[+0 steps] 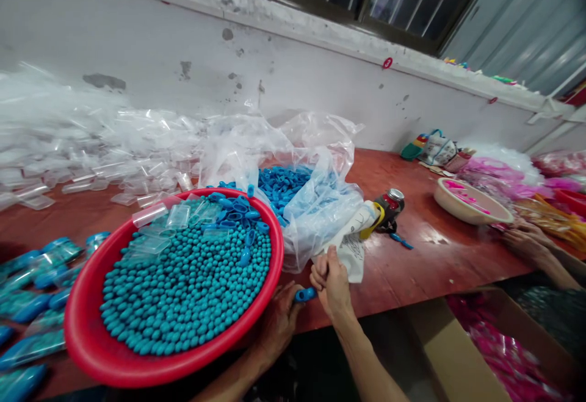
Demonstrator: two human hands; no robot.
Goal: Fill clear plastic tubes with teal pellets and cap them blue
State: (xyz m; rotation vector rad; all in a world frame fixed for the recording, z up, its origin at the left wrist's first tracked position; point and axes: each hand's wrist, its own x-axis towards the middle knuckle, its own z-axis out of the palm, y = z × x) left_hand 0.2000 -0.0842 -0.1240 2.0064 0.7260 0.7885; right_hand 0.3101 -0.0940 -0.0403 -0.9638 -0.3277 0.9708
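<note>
My left hand (pixel 280 323) is low beside the right rim of a red basin (pixel 270 304), its fingers closed on a blue plastic piece (pixel 305 294). My right hand (pixel 333 279) is just right of that piece, fingers curled; what it may hold is too small to tell. Teal beads (pixel 183 292) fill much of the basin, with blue pieces (pixel 235 210) and clear plastic cases (pixel 178 216) on top. Behind my hands, a clear bag (pixel 320 207) holds more blue pieces (pixel 281 185). Printed white paper (pixel 353 255) lies by the bag.
Clear cases (pixel 110 152) are heaped at the back left, filled ones (pixel 41 304) at the left. A jar (pixel 394 197) stands right of the bag. Further right are a cream basin (pixel 476 207) and another person's hands (pixel 526 240). A cardboard box (pixel 458 353) sits below the table's edge.
</note>
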